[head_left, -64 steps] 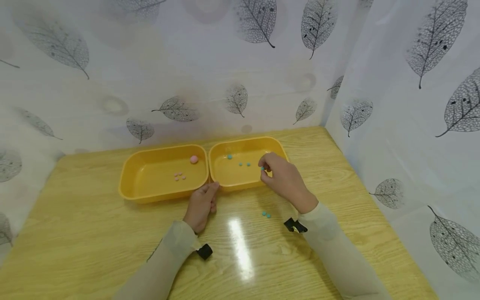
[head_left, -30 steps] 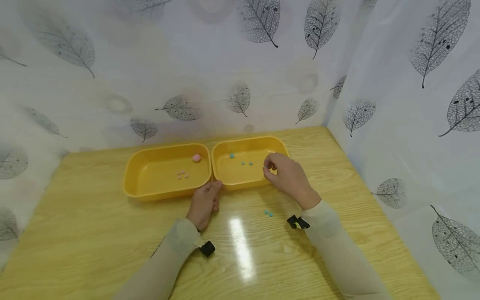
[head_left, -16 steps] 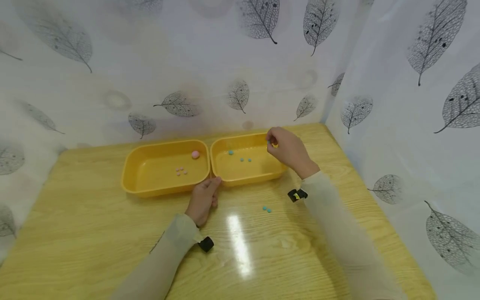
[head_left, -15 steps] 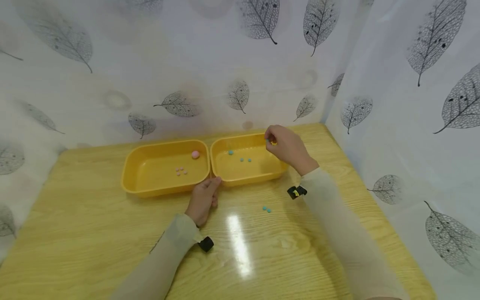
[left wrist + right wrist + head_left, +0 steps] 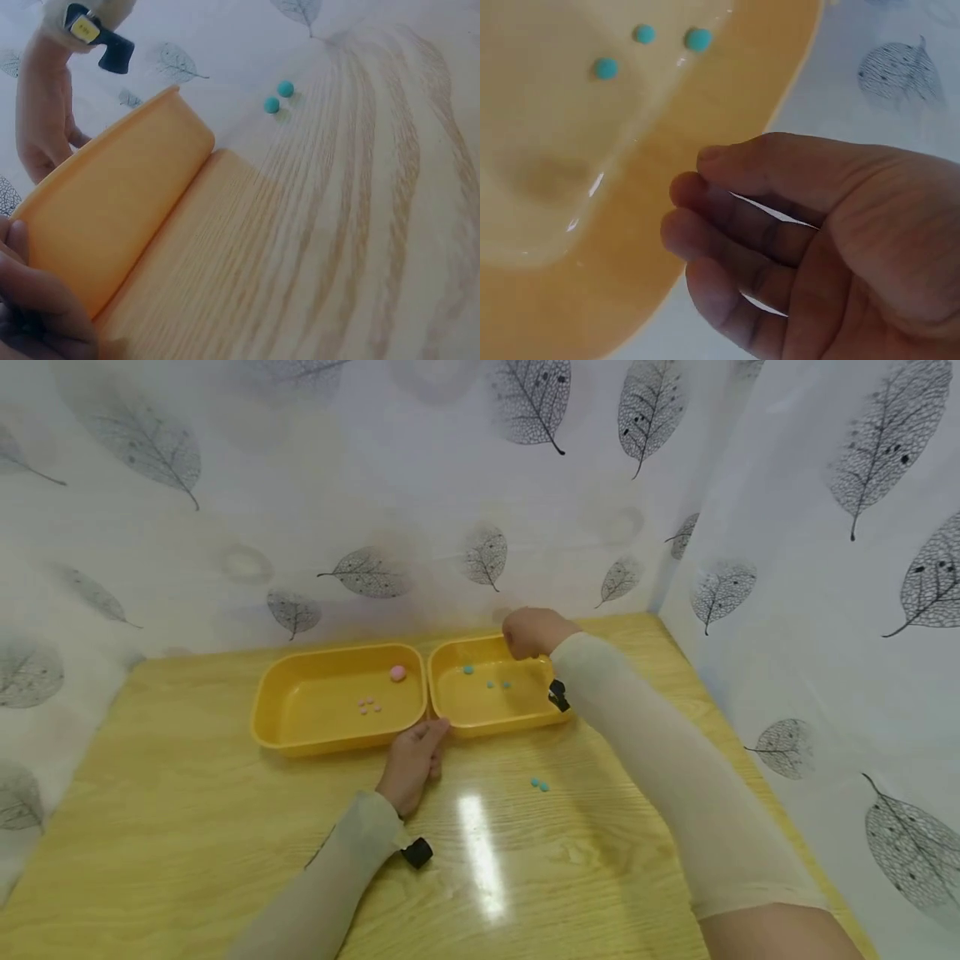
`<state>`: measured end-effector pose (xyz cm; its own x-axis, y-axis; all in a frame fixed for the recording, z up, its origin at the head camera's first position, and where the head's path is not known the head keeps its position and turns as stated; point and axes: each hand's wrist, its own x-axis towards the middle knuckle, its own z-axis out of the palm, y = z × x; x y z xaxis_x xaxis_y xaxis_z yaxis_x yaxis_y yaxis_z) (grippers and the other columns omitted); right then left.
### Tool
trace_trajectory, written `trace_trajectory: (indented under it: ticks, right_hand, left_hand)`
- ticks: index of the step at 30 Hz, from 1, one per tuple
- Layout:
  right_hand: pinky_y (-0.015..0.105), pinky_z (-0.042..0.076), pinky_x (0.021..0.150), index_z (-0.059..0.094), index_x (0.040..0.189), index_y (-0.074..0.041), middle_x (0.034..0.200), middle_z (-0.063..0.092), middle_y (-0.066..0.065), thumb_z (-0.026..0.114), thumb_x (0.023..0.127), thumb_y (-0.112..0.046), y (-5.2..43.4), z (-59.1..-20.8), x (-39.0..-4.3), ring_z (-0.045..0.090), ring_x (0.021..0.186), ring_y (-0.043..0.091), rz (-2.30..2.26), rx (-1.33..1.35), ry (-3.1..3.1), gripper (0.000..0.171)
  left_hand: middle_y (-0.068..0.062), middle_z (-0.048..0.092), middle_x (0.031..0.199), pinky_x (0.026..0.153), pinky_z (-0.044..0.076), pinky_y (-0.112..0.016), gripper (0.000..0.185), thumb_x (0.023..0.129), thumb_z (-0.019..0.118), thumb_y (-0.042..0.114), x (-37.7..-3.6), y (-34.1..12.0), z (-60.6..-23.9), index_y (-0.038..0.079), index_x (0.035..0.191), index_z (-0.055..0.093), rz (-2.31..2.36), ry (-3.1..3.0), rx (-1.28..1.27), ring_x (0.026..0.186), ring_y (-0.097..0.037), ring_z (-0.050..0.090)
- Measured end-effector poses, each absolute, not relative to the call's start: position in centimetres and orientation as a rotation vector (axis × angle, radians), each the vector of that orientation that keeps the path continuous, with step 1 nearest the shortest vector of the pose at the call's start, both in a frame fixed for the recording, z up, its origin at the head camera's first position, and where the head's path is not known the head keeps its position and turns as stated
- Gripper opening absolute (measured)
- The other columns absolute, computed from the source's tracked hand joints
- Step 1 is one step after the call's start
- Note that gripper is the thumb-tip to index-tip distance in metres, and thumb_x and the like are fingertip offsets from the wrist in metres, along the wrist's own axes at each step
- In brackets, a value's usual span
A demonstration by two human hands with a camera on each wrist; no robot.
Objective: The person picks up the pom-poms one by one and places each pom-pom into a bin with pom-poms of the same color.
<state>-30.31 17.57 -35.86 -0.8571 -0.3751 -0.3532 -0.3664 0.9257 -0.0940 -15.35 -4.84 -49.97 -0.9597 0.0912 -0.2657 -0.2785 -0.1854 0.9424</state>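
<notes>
Two yellow trays stand side by side. My left hand (image 5: 411,764) grips the front rim where they meet, with its thumb on the near corner of the right tray (image 5: 498,725). Over the far right part of that tray is my right hand (image 5: 536,632), its thumb and forefinger pinched together in the right wrist view. The small teal ball it held earlier is hidden now. A bigger teal ball (image 5: 468,669) and two small teal balls (image 5: 606,68) lie in the right tray. Two more teal balls (image 5: 278,97) sit on the table before it.
The left tray (image 5: 300,749) contains a larger pink ball (image 5: 397,672) and several small pink balls (image 5: 370,704). Both trays stand on a wood-grain table (image 5: 187,827), near a leaf-patterned white curtain (image 5: 420,485) at the back and right.
My right hand has moved from the front right of the right tray to its back edge, turning palm-down and leftward. The left hand has stayed at the trays' meeting corner.
</notes>
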Motion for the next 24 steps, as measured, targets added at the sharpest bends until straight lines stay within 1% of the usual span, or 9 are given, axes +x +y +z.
trace_trajectory:
  ticks: [2, 4, 6, 7, 9, 10, 13, 18, 24]
  right_hand:
    - [0.029, 0.030, 0.052, 0.061, 0.103, -0.004, 0.091, 0.064, 0.010, 0.047, 0.093, 0.004, 16.8, -36.4, -30.8, 0.033, 0.052, 0.014, 0.022, -0.498, 2.663, 0.019]
    - [0.028, 0.028, 0.048, 0.063, 0.108, -0.003, 0.097, 0.062, 0.012, 0.049, 0.095, 0.003, 16.1, -37.1, -31.3, 0.031, 0.048, 0.012, 0.102, -0.502, 2.624, 0.020]
    - [0.027, 0.028, 0.046, 0.063, 0.101, -0.004, 0.095, 0.062, 0.011, 0.053, 0.093, 0.004, 15.6, -37.9, -31.6, 0.032, 0.046, 0.012, 0.164, -0.533, 2.603, 0.015]
    - [0.027, 0.029, 0.045, 0.060, 0.089, -0.007, 0.087, 0.057, 0.010, 0.053, 0.092, 0.004, 15.3, -38.2, -31.7, 0.034, 0.047, 0.012, 0.207, -0.564, 2.587, 0.012]
    - [0.027, 0.029, 0.046, 0.056, 0.072, -0.013, 0.086, 0.056, 0.008, 0.054, 0.088, 0.004, 14.9, -38.7, -31.9, 0.035, 0.050, 0.013, 0.261, -0.619, 2.574, 0.024]
    - [0.028, 0.030, 0.047, 0.052, 0.069, -0.015, 0.083, 0.058, 0.007, 0.054, 0.087, 0.004, 14.7, -38.9, -31.9, 0.036, 0.052, 0.014, 0.268, -0.631, 2.569, 0.027]
    - [0.029, 0.033, 0.049, 0.049, 0.066, -0.016, 0.086, 0.062, 0.006, 0.054, 0.087, 0.004, 14.2, -39.2, -31.9, 0.041, 0.057, 0.016, 0.288, -0.654, 2.544, 0.030]
    - [0.031, 0.043, 0.059, 0.060, 0.075, -0.015, 0.093, 0.067, 0.006, 0.058, 0.094, -0.001, 13.5, -39.2, -31.3, 0.051, 0.068, 0.019, 0.270, -0.656, 2.507, 0.023]
    - [0.036, 0.054, 0.074, 0.070, 0.090, -0.012, 0.100, 0.070, 0.005, 0.068, 0.096, -0.008, 13.0, -39.0, -30.6, 0.062, 0.083, 0.022, 0.269, -0.707, 2.533, 0.008]
  left_hand:
    - [0.002, 0.044, 0.065, 0.048, 0.037, -0.023, 0.039, 0.102, 0.067, 0.039, -15.3, -4.8, -50.0, 0.000, 0.106, 0.070, 2.239, 1.829, -0.214, 0.053, -0.009, 0.039]
    - [0.002, 0.044, 0.065, 0.048, 0.037, -0.023, 0.039, 0.101, 0.068, 0.039, -15.4, -4.8, -49.9, 0.001, 0.106, 0.070, 2.233, 1.827, -0.215, 0.053, -0.009, 0.039]
    - [0.002, 0.044, 0.065, 0.048, 0.037, -0.023, 0.038, 0.102, 0.067, 0.039, -15.4, -4.7, -49.9, 0.001, 0.106, 0.070, 2.224, 1.826, -0.216, 0.053, -0.009, 0.040]
    - [0.002, 0.044, 0.065, 0.049, 0.038, -0.023, 0.037, 0.102, 0.067, 0.038, -15.5, -4.7, -49.9, 0.002, 0.106, 0.070, 2.219, 1.826, -0.217, 0.053, -0.009, 0.040]
    - [0.002, 0.044, 0.066, 0.049, 0.038, -0.023, 0.036, 0.103, 0.066, 0.037, -15.5, -4.6, -49.9, 0.002, 0.106, 0.071, 2.213, 1.830, -0.217, 0.053, -0.009, 0.040]
    - [0.002, 0.044, 0.066, 0.049, 0.038, -0.023, 0.035, 0.103, 0.066, 0.037, -15.5, -4.6, -49.9, 0.002, 0.106, 0.071, 2.211, 1.832, -0.216, 0.053, -0.009, 0.040]
    - [0.002, 0.045, 0.066, 0.049, 0.038, -0.023, 0.037, 0.102, 0.067, 0.037, -15.5, -4.6, -49.9, 0.001, 0.106, 0.071, 2.209, 1.841, -0.218, 0.053, -0.009, 0.041]
    - [0.002, 0.046, 0.066, 0.049, 0.039, -0.022, 0.040, 0.101, 0.068, 0.039, -15.5, -4.7, -50.0, -0.001, 0.106, 0.070, 2.211, 1.840, -0.228, 0.052, -0.009, 0.042]
    - [0.002, 0.045, 0.066, 0.049, 0.038, -0.023, 0.036, 0.102, 0.067, 0.037, -15.7, -4.9, -50.2, 0.001, 0.106, 0.071, 2.229, 1.831, -0.229, 0.053, -0.009, 0.041]
